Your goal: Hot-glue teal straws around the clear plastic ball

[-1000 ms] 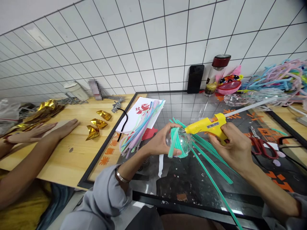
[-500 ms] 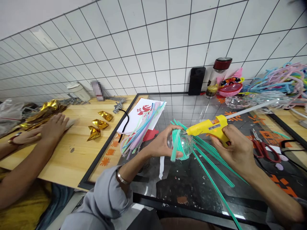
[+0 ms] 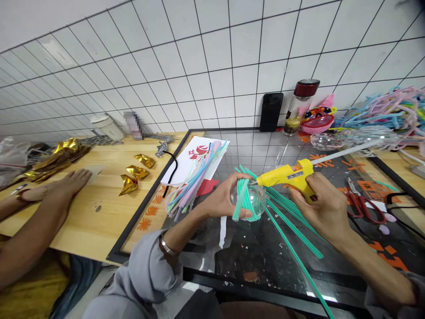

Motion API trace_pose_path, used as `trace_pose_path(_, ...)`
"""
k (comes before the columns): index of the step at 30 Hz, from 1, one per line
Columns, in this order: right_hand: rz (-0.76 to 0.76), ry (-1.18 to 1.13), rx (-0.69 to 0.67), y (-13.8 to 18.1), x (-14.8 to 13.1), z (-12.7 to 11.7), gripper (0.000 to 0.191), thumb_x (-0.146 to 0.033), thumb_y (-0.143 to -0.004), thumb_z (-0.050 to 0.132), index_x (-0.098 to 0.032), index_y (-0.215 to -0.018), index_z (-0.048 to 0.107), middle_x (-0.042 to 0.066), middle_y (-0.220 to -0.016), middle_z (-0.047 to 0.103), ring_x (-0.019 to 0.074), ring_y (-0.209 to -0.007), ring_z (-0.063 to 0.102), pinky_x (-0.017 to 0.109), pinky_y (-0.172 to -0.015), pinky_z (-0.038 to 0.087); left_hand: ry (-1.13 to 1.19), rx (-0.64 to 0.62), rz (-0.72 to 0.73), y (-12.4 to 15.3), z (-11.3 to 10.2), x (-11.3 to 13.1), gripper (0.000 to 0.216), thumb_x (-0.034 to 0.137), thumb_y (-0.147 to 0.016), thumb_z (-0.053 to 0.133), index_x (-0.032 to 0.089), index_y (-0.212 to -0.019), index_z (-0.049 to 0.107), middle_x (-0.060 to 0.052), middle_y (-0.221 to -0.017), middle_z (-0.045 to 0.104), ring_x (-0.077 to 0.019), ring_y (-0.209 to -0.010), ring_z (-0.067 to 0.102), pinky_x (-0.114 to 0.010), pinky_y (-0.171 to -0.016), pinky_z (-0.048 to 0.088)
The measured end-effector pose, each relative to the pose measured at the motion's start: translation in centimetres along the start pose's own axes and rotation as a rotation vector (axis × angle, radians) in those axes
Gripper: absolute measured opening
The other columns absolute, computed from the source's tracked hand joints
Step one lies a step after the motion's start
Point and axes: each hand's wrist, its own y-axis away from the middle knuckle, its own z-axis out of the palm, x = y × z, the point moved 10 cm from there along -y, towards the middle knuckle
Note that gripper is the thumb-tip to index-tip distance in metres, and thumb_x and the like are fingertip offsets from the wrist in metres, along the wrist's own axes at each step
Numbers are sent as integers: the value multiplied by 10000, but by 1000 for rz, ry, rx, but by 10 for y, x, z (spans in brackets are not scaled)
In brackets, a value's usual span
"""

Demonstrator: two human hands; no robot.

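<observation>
My left hand [image 3: 222, 201] is closed around a clear plastic ball [image 3: 255, 200] wrapped with green straws [image 3: 242, 199]. My right hand [image 3: 323, 206] grips the handle of a yellow glue gun [image 3: 287, 175]. Its nozzle points left and touches the top of the ball. A white glue stick [image 3: 348, 151] sticks out of the gun's back. Long green straws [image 3: 292, 226] lie on the dark glass table [image 3: 265, 257] under both hands.
A bundle of pastel straws [image 3: 195, 177] lies on white paper at the left. Red scissors [image 3: 360, 204] lie at the right. Gold foil pieces [image 3: 136, 173] sit on the wooden table, where another person's hands [image 3: 56, 188] rest. A phone [image 3: 270, 111] and jar [image 3: 300, 106] stand by the wall.
The glue gun's nozzle has stayed at the ball with only slight shifts. The other person's hands at the left have moved and now lie flat again.
</observation>
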Motion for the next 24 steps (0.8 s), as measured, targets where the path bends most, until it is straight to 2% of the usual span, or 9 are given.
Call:
trace_pose_path(11,-5,-32,-8,0,0,-1,298,-181,-875,616,-239,-721,367,-51,-643,359,116,-551,397,273,-508,304,1,-3,-12,0,0,-1,816,400,-568,862,236,-1252,448,-107,-1310,540,-345,-1251,514,-510,-1047,431)
trace_pose_path(24,-32,33,-9,-3,-5,-4,291,-163,-873,612,-243,-731,371,-46,-649,369,120,-555,400,284,-513,313,-1,9,31,1,0,-3,829,416,-566,874,239,-1256,450,-111,-1309,539,-346,-1254,508,-506,-1043,427)
